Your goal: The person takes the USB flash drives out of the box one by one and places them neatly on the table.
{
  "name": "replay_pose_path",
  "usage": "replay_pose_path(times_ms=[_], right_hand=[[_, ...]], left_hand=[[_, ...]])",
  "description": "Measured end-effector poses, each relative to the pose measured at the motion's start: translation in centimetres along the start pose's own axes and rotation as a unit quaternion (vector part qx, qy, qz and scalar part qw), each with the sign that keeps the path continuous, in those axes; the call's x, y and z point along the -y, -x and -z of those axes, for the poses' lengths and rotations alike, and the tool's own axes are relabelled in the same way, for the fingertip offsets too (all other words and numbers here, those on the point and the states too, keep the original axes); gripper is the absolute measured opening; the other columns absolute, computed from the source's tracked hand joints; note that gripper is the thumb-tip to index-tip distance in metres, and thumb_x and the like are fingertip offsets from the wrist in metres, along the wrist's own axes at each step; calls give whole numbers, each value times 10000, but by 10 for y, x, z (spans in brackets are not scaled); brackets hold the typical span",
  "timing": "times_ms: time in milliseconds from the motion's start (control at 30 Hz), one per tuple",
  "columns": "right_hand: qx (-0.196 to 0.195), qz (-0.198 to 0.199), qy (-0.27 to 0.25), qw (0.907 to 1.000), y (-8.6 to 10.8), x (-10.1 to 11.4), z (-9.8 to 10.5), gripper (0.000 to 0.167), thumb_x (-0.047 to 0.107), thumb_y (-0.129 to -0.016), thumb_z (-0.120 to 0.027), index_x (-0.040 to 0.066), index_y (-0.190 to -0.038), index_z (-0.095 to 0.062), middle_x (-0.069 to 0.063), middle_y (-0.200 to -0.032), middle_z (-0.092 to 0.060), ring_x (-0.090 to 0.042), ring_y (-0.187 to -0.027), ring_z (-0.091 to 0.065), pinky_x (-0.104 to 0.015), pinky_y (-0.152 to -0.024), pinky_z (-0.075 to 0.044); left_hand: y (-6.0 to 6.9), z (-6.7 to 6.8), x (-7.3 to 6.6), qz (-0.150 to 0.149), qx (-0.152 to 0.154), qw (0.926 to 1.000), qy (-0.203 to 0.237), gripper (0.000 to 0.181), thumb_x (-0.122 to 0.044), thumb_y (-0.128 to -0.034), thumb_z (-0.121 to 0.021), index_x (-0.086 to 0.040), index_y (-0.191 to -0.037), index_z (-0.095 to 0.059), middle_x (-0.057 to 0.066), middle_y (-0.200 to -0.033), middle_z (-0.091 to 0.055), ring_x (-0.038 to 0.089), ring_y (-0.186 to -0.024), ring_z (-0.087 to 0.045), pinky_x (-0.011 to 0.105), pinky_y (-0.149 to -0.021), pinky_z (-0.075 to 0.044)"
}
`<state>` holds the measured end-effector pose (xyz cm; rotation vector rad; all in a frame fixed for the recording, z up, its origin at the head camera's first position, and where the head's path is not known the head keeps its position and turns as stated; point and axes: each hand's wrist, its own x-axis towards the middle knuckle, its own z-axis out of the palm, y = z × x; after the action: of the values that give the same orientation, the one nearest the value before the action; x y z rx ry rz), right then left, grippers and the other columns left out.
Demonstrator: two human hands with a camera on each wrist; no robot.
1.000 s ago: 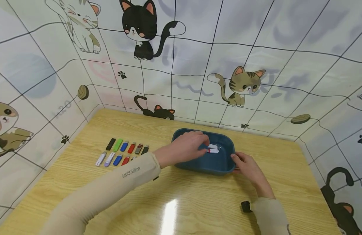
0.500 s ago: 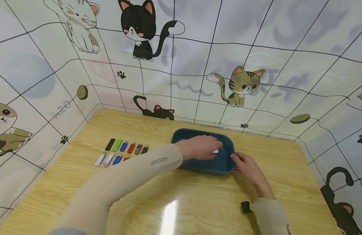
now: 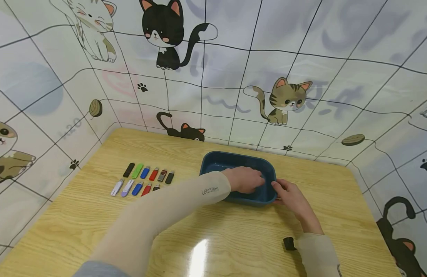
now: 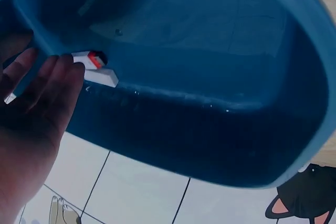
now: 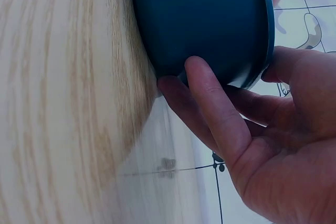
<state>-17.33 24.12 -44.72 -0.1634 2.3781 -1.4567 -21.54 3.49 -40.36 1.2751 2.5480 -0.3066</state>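
My left hand (image 3: 246, 179) reaches down into a dark blue plastic basin (image 3: 213, 156). In the left wrist view, its fingers look fairly straight, with tips beside a white-and-red USB stick (image 4: 89, 60) and a white USB stick (image 4: 105, 77) on the basin floor. Whether they touch is unclear; the head view hides both sticks behind the hand. My right hand (image 3: 291, 196) holds the basin's right end, thumb at the rim and other fingers against the outer wall (image 5: 205, 24). Several USB sticks, including a green one (image 3: 137, 171) and a purple-white one (image 3: 127, 188), lie in two rows at left.
The wooden table (image 3: 234, 238) meets a cat-print sheet (image 3: 227, 69) at its back and sides. A black object (image 3: 289, 243) sits by the right sleeve. My left sleeve (image 3: 171, 215) crosses in front of the lower row of sticks.
My left hand has moved right and deeper into the basin, covering the sticks that showed earlier. My right hand stays on the basin, which is nearly still.
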Motion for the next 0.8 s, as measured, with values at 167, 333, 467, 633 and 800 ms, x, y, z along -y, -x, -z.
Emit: replay_pose_path(times_ms=[167,333,467,633,800], right_hand=[[-6,13,-16,10000,0,-1,-1,607,345,-1123,-455,-95,-1533,-375,-336,-1412,-530,-393,-1182,-657,-397,-884,-590],[-3,11,-1,10000,-1,-1,-2,611,345,-1122,-455,-98,-1535,-373,-344,-1432,-516,-377,-1178,-663,-398,-882,-591],[-41,-42,98,9999,-2,0,-2,620,351,-1122,-451,-103,-1536,-368,-345,-1444,-503,-371,-1182,-661,-401,-882,-591],[-57,-70,125,9999,-2,1,-2,625,357,-1121,-452,-104,-1535,-367,-351,-1444,-498,-377,-1180,-661,-398,-878,-592],[-36,-44,91,9999,-1,1,-2,634,369,-1119,-453,-99,-1538,-367,-345,-1439,-503,-380,-1195,-652,-395,-880,-592]], left_hand=[[-4,-7,-3,155,-89,9993,-332,395,-254,-1097,-531,-196,-1486,-560,24,-1478,-547,173,-1309,-559,280,-1073,-450],[-2,-12,1,321,-109,9990,-303,355,-243,-1107,-498,-191,-1446,-593,28,-1414,-596,186,-1265,-587,303,-1059,-464],[0,-15,4,239,-141,9994,-217,317,-212,-1102,-504,-168,-1389,-630,17,-1358,-642,168,-1227,-617,299,-1034,-481],[4,-17,7,174,-202,9995,-178,298,-189,-1096,-516,-148,-1360,-647,18,-1289,-675,152,-1175,-643,289,-1003,-499],[8,-19,10,118,-291,9995,-105,287,-139,-1067,-583,-142,-1346,-649,25,-1266,-678,162,-1139,-654,293,-977,-513]])
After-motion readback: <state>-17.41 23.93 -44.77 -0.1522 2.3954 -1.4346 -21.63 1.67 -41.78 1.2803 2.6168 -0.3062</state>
